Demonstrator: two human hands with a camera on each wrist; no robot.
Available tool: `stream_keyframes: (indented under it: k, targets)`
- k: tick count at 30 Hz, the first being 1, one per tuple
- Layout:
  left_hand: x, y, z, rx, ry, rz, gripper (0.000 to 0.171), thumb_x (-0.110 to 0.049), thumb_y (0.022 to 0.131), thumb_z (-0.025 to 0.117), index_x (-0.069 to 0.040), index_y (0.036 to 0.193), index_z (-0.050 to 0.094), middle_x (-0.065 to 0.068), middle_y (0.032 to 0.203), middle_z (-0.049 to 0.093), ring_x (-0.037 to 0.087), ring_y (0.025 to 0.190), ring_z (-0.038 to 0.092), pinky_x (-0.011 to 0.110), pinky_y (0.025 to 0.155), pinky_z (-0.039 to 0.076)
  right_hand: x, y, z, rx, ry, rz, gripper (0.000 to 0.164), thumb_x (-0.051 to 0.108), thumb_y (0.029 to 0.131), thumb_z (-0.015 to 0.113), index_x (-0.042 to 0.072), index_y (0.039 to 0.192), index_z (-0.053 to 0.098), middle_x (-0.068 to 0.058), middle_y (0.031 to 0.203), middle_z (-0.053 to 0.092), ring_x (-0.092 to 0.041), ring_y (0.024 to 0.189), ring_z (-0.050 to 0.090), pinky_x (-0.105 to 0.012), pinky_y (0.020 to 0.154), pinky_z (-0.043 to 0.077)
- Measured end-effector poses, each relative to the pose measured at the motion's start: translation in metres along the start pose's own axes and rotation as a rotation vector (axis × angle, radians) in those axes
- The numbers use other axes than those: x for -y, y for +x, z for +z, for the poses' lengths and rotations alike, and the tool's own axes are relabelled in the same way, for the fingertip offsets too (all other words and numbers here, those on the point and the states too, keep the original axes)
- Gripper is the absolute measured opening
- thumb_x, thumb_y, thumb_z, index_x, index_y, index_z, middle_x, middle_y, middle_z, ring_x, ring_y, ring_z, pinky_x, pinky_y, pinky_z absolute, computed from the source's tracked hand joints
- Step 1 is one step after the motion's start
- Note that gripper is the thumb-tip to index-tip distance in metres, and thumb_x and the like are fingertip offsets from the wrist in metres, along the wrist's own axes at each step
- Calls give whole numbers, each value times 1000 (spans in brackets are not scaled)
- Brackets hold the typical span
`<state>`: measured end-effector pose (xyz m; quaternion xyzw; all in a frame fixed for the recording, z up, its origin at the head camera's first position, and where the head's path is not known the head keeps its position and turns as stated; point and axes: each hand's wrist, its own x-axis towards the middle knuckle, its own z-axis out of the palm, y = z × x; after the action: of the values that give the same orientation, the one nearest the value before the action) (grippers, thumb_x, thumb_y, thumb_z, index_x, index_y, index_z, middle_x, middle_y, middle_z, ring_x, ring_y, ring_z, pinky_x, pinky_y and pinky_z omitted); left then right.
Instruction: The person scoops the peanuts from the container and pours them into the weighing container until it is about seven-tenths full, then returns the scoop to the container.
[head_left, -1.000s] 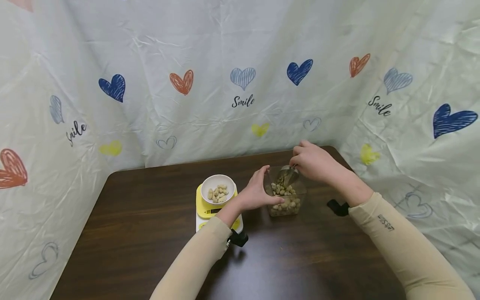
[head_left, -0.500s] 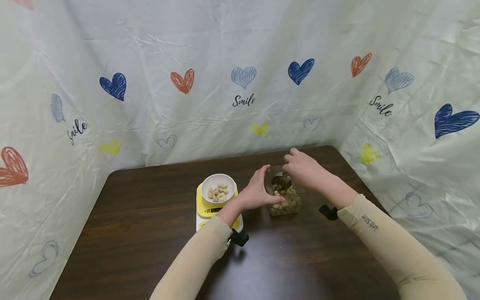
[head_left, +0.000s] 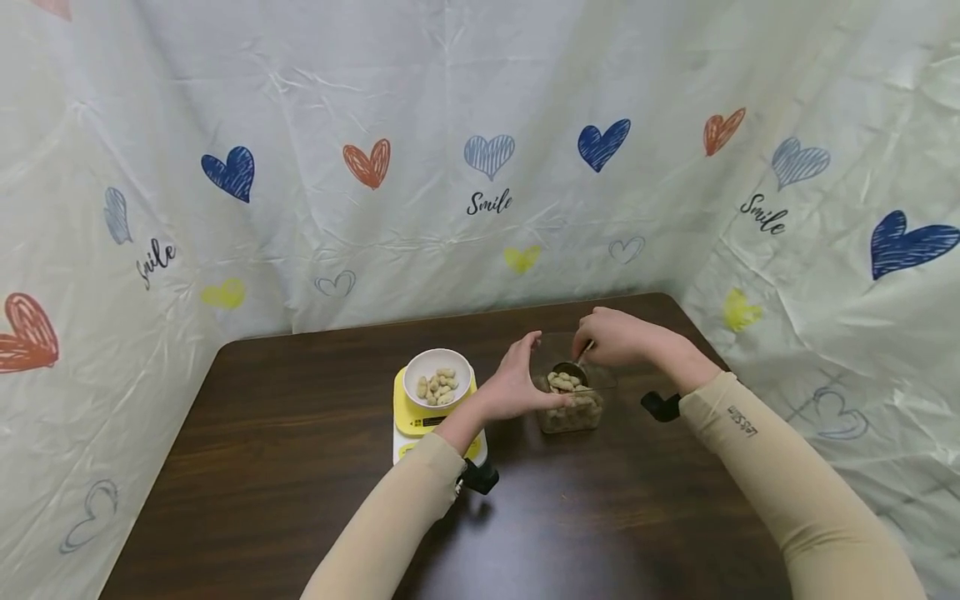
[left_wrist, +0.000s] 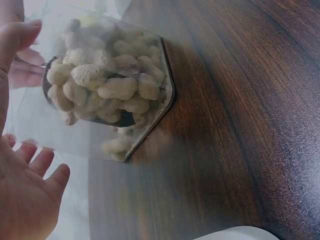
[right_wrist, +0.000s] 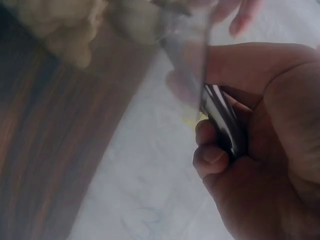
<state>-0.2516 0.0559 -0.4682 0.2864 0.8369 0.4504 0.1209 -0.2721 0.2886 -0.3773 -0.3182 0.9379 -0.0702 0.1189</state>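
Centre-right, the right hand (head_left: 613, 337) gripped the probably stiff, slick scoop (head_left: 572, 367) by its handle (right_wrist: 224, 118), the left hand (head_left: 513, 388) clasping the box (left_wrist: 82, 140).

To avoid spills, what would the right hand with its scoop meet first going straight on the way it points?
Probably the peanuts: the scoop in the right hand slants down into the clear container, towards them. How near the container's wall lies is unclear.

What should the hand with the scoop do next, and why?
Maybe lift the scoop gently: the right hand grips it, peanuts look heaped in it inside the clear box, and the left hand holds the box.
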Motion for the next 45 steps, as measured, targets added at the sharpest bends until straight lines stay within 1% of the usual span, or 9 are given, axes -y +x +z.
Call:
stream_keyframes:
  k: [6, 11, 16, 21, 27, 30, 35, 41, 45]
  targets:
    - [2, 1, 2, -22, 10, -1, 121, -57, 74, 87, -22, 164, 14, 3, 158, 31, 19, 143, 35, 42, 111, 38, -9, -4, 0, -35, 60, 33, 13, 12, 94, 72, 21, 97, 81, 7, 96, 66, -20, 95, 57, -49, 90, 45]
    - [3, 1, 1, -27, -2, -7, 122, -57, 73, 88, -22, 164, 14, 3, 159, 30, 19, 145, 33, 43, 112, 37, -12, -3, -8, -38, 88, 61, 13, 14, 94, 72, 22, 98, 81, 7, 98, 66, -22, 100, 57, -48, 91, 46]
    - [4, 1, 1, -20, -15, -14, 121, -55, 74, 87, -25, 164, 13, 2, 160, 29, 20, 146, 31, 44, 112, 37, -16, -6, -18, -43, 177, 131, 14, 13, 94, 70, 21, 100, 80, 3, 105, 68, -25, 105, 62, -47, 86, 51]
    - [5, 1, 3, -22, -3, -8, 120, -55, 74, 87, -25, 164, 13, 2, 159, 30, 20, 144, 33, 44, 112, 37, -25, -12, -21, -4, 266, 191, 14, 18, 96, 69, 19, 106, 78, -1, 112, 69, -25, 106, 64, -46, 85, 52]
    - [6, 2, 4, -35, 2, 3, 121, -56, 73, 88, -23, 164, 14, 3, 158, 31, 22, 144, 34, 43, 112, 36, -32, -14, -25, 39, 358, 204, 15, 16, 97, 68, 15, 109, 78, -1, 111, 71, -21, 102, 65, -44, 85, 53]
    - [6, 3, 4, -39, 0, 4, 121, -55, 73, 88, -23, 164, 15, 3, 158, 32, 22, 144, 34, 43, 112, 36, -33, -11, -26, 81, 378, 200, 16, 16, 98, 67, 14, 110, 77, -1, 110, 72, -19, 100, 65, -43, 86, 53]
    - [5, 2, 3, -33, -13, 2, 121, -54, 73, 89, -23, 164, 14, 3, 158, 31, 20, 144, 33, 43, 112, 37, -34, -4, -28, 136, 389, 191, 17, 16, 99, 66, 13, 111, 77, -1, 108, 72, -22, 100, 66, -45, 88, 52]
    - [4, 2, 4, -20, -21, -5, 121, -54, 74, 88, -23, 164, 14, 3, 159, 31, 19, 144, 34, 43, 111, 38, -39, -4, -29, 139, 426, 199, 17, 16, 97, 67, 12, 111, 77, -2, 108, 71, -23, 100, 65, -49, 91, 51]
    - [4, 3, 4, -23, -21, -6, 121, -54, 74, 88, -23, 164, 14, 3, 159, 31, 19, 144, 34, 42, 111, 38, -41, -6, -30, 143, 481, 209, 18, 16, 93, 73, 10, 110, 76, -5, 109, 70, -23, 99, 63, -49, 89, 51]
